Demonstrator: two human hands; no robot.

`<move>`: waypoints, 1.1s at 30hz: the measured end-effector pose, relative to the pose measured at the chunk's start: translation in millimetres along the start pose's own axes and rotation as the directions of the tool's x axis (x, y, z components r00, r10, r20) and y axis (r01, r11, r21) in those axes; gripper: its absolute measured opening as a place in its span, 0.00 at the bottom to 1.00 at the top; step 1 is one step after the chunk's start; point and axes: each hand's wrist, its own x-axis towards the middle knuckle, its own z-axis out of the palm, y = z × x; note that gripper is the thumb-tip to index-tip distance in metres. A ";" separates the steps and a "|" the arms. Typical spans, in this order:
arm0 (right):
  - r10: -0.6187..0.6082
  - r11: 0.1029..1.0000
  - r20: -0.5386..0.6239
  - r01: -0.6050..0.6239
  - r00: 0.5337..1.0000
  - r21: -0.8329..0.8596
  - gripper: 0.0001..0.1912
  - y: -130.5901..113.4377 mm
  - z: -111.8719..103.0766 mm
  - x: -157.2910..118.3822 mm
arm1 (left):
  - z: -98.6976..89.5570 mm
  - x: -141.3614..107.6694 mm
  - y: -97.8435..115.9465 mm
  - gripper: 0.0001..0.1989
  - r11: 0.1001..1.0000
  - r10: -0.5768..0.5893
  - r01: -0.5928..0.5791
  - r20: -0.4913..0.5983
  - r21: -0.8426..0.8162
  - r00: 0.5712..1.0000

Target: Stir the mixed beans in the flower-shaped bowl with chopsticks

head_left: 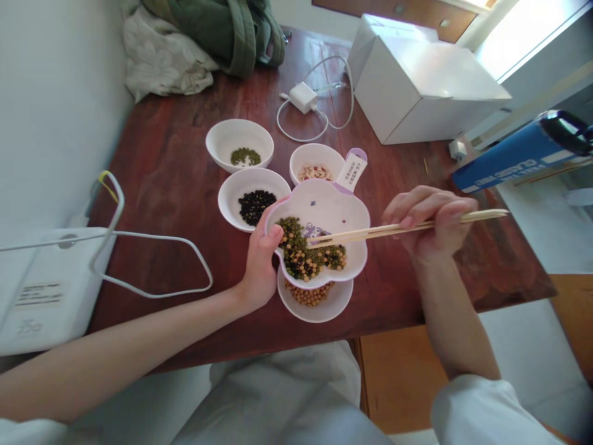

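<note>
My left hand (262,259) grips the left rim of a white, lilac-edged scalloped bowl (343,204) with a labelled handle, thumb over the edge. Mixed green, black and tan beans (306,253) lie in its lower left part. A pair of wooden chopsticks (365,233) is held in my right hand (430,219), tips down among the beans. Below the bowl, partly hidden, sits a small bowl of soybeans (319,312). Behind stand a bowl of black beans (227,204), a bowl of green beans (220,145) and a partly covered bowl of pale, reddish pieces (306,154).
A white charger with cable (303,97) and a white box (403,80) are at the back. A green bag (217,31) lies on patterned cloth (162,55). At right is a blue bottle (514,154); at left, a white device (50,290) with a looping cable.
</note>
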 end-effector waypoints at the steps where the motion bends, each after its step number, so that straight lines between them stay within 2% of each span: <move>1: -0.014 1.000 0.038 0.014 0.999 -0.001 0.23 -2.8 -5.8 2.1 | 0.1 -0.7 0.3 0.24 1.000 -0.006 0.006 0.000 -0.011 1.000; 2: -0.005 1.000 0.080 0.006 0.997 -0.013 0.24 -5.8 -11.4 3.9 | 0.3 -1.4 0.7 0.24 1.000 -0.013 0.013 0.001 -0.020 1.000; 4: 0.095 0.993 0.139 -0.084 0.986 -0.084 0.26 -12.3 -20.2 6.0 | 0.6 -2.4 1.4 0.24 0.999 -0.021 0.021 0.004 -0.029 1.000; 7: 0.208 0.973 0.155 -0.188 0.966 -0.136 0.27 -19.5 -25.6 6.2 | 0.7 -3.1 2.1 0.24 0.999 -0.020 0.020 0.002 -0.032 1.000; 11: 0.207 0.977 0.196 -0.191 0.958 -0.100 0.28 -19.1 -23.6 3.3 | 1.3 -2.8 3.2 0.25 0.999 -0.029 0.029 0.008 -0.029 1.000; 19: 0.217 0.957 0.196 -0.168 0.956 -0.238 0.22 -14.0 -25.8 0.7 | 5.1 -1.7 6.4 0.26 0.999 -0.007 0.008 0.019 -0.032 1.000; 25: 0.188 0.978 0.264 -0.155 0.946 -0.142 0.19 -14.3 -21.8 2.4 | 4.0 -1.5 4.5 0.26 1.000 -0.002 0.002 -0.001 -0.010 1.000; 33: 0.196 0.978 0.236 -0.173 0.952 -0.115 0.20 -13.0 -22.4 1.5 | 5.3 -1.7 4.8 0.26 1.000 0.005 -0.004 0.015 -0.022 1.000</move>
